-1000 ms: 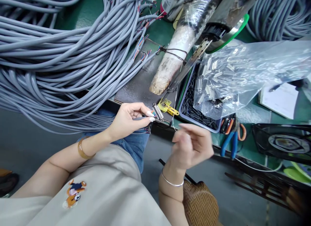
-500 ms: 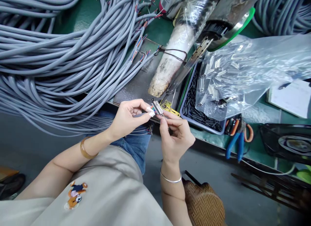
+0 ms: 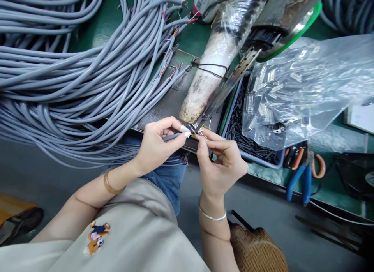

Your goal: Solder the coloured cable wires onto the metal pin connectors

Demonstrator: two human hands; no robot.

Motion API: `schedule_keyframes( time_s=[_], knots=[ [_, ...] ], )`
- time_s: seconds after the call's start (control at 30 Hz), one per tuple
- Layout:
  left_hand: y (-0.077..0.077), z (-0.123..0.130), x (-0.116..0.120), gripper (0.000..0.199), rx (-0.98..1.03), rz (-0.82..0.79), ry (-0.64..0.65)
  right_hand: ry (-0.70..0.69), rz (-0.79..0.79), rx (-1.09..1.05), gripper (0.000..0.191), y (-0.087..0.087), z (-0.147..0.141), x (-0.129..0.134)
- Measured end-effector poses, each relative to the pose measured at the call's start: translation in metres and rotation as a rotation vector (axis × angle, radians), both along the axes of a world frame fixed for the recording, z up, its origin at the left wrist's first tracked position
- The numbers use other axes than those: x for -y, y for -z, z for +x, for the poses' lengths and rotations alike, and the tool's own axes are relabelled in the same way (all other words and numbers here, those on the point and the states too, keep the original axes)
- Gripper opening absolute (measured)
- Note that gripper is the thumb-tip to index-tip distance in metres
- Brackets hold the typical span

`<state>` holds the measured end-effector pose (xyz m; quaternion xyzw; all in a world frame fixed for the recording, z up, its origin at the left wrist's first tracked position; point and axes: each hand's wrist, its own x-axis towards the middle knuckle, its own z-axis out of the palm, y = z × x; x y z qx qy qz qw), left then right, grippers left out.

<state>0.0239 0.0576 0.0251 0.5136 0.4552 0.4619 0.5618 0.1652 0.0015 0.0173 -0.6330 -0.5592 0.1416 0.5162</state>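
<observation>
My left hand (image 3: 160,141) pinches the end of a grey cable (image 3: 171,136), whose thin coloured wires fan out at the fingertips. Those wires meet a small metal connector (image 3: 196,128) at the table edge. My right hand (image 3: 220,159) has its thumb and index finger closed on the connector's right side. The tip of a long dark metal tool (image 3: 213,105) comes down to the connector from above, beside a white wrapped cylinder (image 3: 197,92). Fingers and tool partly hide the connector.
Many grey cables (image 3: 87,73) cover the left. On the right are a blue tray (image 3: 260,159) of small black pieces, a clear bag (image 3: 295,85) of metal parts and blue-handled pliers (image 3: 306,182). A woven stool (image 3: 260,248) stands below.
The camera view has shifted a little. The connector is now up against the tool tip, where before it was below it. Both hands still grip.
</observation>
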Motion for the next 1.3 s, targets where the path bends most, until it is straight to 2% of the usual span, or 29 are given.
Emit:
schedule_keyframes(
  time_s=[0.13,0.23,0.37,0.57,0.83,1.3],
  knots=[
    [-0.004,0.000,0.001,0.009,0.007,0.011,-0.005,-0.006,0.017,0.022,0.005,-0.004,0.001,-0.002],
    [-0.004,0.000,0.000,0.008,0.002,0.035,-0.018,0.001,0.073,0.123,0.004,-0.005,0.002,-0.005],
    [-0.004,0.001,-0.001,0.008,0.002,0.074,-0.040,-0.017,0.184,0.271,0.010,-0.006,0.002,-0.010],
    [-0.006,0.001,-0.001,0.007,0.014,0.055,-0.028,-0.024,0.224,0.380,0.016,-0.008,0.002,-0.010],
    [-0.001,-0.002,-0.001,0.011,-0.013,-0.031,0.030,-0.048,0.168,0.388,0.013,-0.004,0.007,-0.006],
    [-0.008,-0.001,0.000,0.009,-0.033,0.029,-0.008,-0.057,0.245,0.425,0.014,-0.012,0.005,-0.012]
  ],
)
